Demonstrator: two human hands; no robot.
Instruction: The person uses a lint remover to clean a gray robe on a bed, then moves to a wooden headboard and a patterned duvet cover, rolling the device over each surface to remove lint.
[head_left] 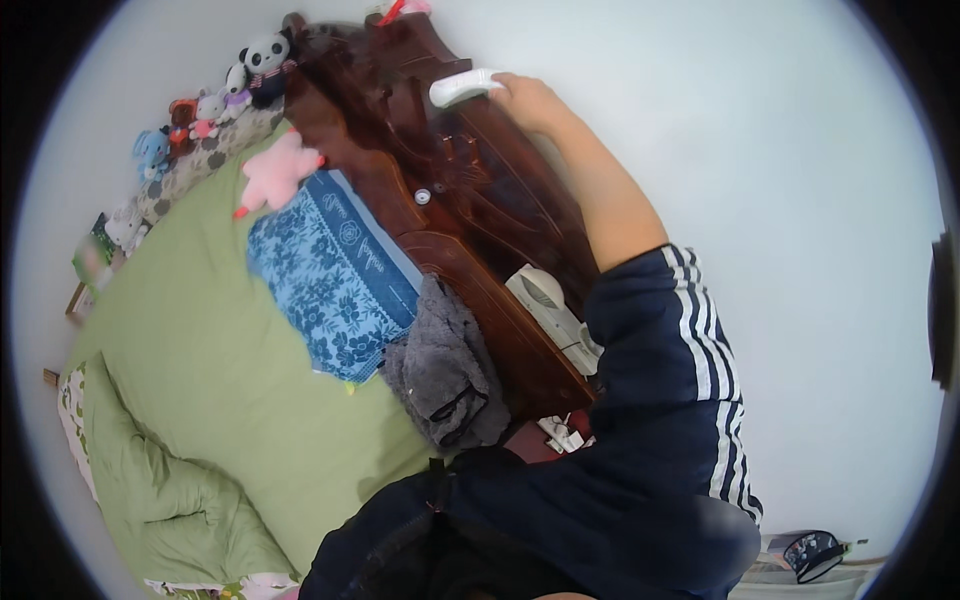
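My right arm, in a dark sleeve with white stripes, stretches up toward the far end of the dark carved wooden headboard [490, 180]. At the end of it my right hand [527, 102] is closed on one end of a white, elongated object [462, 88]; its exact kind is not clear. The object sticks out to the left, over the headboard's top. Whether it touches the wood, I cannot tell. A small round white item [422, 197] sits lower on the headboard. My left hand is out of view.
A bed with a green cover [190, 330] lies left, bearing a blue floral towel [335, 280], a pink star cushion [280, 170] and a grey fluffy garment [445, 370]. Plush toys, among them a panda [266, 60], line the far edge. A white box [550, 310] rests near my sleeve.
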